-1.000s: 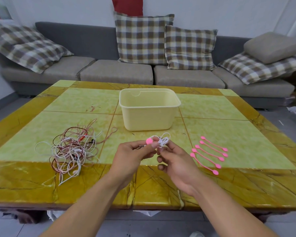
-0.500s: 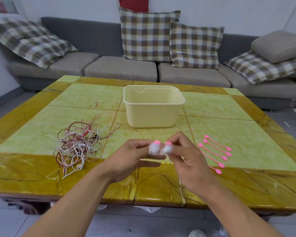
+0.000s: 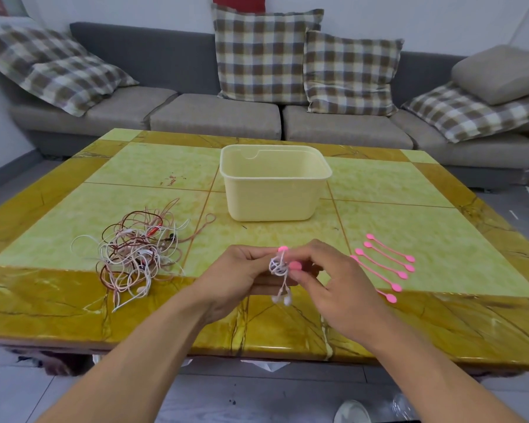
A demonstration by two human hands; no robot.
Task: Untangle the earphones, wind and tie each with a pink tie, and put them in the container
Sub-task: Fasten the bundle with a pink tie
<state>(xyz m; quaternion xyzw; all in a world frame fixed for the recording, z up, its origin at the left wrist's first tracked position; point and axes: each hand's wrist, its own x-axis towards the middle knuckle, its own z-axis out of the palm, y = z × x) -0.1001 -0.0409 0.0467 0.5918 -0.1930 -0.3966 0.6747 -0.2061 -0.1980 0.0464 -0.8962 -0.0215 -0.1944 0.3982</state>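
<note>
Fingers [image 3: 257, 258] of left hand [image 3: 235, 279] and right hand [image 3: 330, 282] both pinch a small wound white earphone bundle [image 3: 277, 267] w/ a pink tie [image 3: 294, 265] around it, held above the surface's [image 3: 440, 239] near edge; two earbuds dangle below. Tangled earphones [image 3: 135, 251], white, pink & red-brown, lie in a heap to the left. Cream container [image 3: 272, 196] sits behind the hands, centre. Spare pink ties [image 3: 385, 262] lie in a row on the right, one partly hidden by right hand.

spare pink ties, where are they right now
In the head view, the spare pink ties lie in a row on the table, just beyond the right hand, right of the container.
</note>
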